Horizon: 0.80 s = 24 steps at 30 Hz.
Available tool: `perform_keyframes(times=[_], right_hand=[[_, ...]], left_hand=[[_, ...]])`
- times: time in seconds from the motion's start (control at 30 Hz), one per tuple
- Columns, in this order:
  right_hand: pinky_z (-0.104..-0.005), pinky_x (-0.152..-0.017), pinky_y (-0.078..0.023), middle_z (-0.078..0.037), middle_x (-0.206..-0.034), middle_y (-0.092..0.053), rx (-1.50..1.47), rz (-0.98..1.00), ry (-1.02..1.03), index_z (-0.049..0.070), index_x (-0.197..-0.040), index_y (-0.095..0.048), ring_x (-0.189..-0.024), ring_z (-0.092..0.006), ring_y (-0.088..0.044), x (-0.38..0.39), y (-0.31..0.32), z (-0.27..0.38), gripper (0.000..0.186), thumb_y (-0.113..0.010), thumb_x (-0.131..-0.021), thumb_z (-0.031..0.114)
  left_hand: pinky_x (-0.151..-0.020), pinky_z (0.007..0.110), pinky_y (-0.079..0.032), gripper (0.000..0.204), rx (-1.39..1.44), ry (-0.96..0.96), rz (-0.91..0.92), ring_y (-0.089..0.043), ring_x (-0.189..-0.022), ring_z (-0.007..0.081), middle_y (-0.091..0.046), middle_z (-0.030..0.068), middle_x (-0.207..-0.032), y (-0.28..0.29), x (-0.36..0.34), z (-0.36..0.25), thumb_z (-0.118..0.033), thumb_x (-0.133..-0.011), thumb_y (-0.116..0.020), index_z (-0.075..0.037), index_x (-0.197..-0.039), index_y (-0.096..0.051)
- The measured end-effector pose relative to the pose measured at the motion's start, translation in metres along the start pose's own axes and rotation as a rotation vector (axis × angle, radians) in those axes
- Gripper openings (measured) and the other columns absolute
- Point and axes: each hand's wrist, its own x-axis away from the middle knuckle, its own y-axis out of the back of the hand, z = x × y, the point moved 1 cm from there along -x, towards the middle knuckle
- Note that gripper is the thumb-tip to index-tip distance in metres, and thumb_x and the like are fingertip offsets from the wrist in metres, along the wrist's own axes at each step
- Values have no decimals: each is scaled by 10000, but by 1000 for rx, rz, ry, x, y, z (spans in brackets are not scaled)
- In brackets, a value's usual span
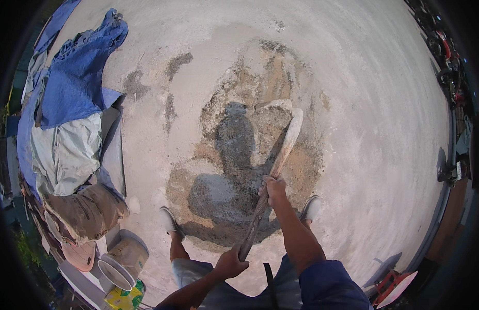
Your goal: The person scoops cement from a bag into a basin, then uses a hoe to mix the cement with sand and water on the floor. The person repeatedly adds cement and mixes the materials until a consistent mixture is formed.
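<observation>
Both my hands are closed around the wooden handle of a hoe (261,204), which slants up and away to the right. My left hand (232,264) grips the near end of the handle, close to my legs. Further up, my right hand (274,190) is wrapped around its middle. The pale, caked blade (275,105) points left at the far end and rests in or just over a patch of sand and grey cement-like mix (301,170). My shadow covers part of this patch. My feet stand apart at its near edge.
A blue tarp (77,85), a pale sheet (69,144) and a brown sack (87,212) are heaped at the left. Below them lies a dirty bucket (126,261), near a yellow-green bag (123,297). Motorcycles (446,62) line the far right; a red-framed object (394,289) stands lower right.
</observation>
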Motion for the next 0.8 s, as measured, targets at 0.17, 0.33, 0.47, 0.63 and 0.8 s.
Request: perform_keyframes(times=[0.17, 0.33, 0.47, 0.63, 0.8], right_hand=[[-374, -411, -487, -72, -685, -528, 41, 43, -18, 47, -985, -498, -471, -209, -556, 97, 4, -47, 221, -644, -820, 28], [-336, -382, -473, -69, -630, -520, 115, 106, 244, 1, -876, -526, -454, -183, -554, 91, -90, 46, 121, -630, -836, 47], [-356, -401, -476, -138, -705, -569, 447, -34, 539, -71, -915, -506, -483, -218, -588, 17, -190, 126, 185, -597, -859, 79], [-423, -525, -542, -287, -853, -666, 1073, -16, 390, -144, -1048, -577, -647, -333, -706, -11, -197, 23, 331, -566, -832, 108], [-428, -541, -550, -222, -770, -672, 776, 62, 273, -148, -1048, -601, -619, -332, -700, 34, -148, -22, 360, -572, -806, 117]], left_hand=[[-740, 482, -504, 529, 124, 113, 142, -655, -843, 427, -652, 229, -853, -62, 56, 64, -269, -755, -691, -57, -1204, -511], [-718, 505, -508, 410, 101, -98, -218, -658, -803, 426, -668, 219, -861, -1, -4, 64, -241, -770, -684, -61, -1122, -577], [-661, 412, -505, 462, 311, -179, -377, -628, -673, 254, -632, 136, -775, 114, -45, -5, -300, -783, -737, 7, -1093, -585], [-517, 300, -456, 431, 777, 60, -244, -568, -594, 137, -569, 48, -718, 59, 2, 10, -201, -781, -748, 12, -1099, -549], [-469, 288, -434, 434, 741, 149, -122, -552, -565, 135, -547, 57, -728, 24, 64, 16, -164, -759, -744, 8, -1093, -528]])
